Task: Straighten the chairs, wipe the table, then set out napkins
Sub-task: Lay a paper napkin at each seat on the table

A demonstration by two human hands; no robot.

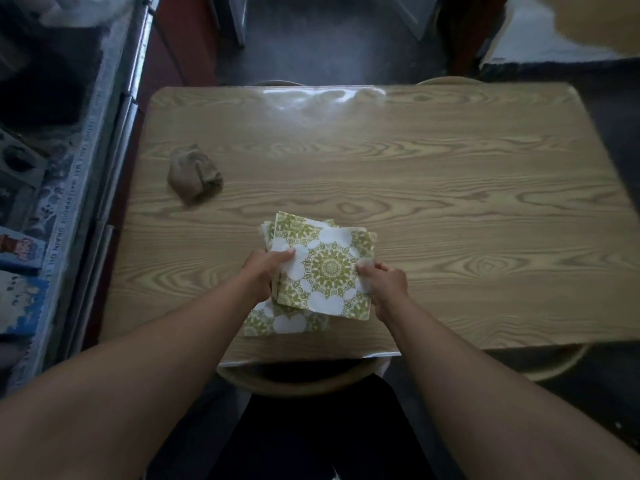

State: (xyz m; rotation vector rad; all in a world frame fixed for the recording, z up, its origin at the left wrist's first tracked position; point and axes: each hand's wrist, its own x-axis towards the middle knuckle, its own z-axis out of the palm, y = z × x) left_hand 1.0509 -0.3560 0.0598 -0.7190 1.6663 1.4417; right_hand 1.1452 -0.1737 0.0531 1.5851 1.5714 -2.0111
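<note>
Wood-grain counter under a clear glossy cover carries the work. Both hands hold a stack of green-and-white patterned napkins near the front edge, at centre. Left hand grips the stack's left side, thumb on top. Right hand pinches the right edge of the top napkin, fingers closed on it. One more napkin lies flat on the counter, partly under the stack and the left wrist. A crumpled brown cloth sits on the counter's left part, well apart from the napkins. Chair backs show at the near edge and far edge, tucked close.
</note>
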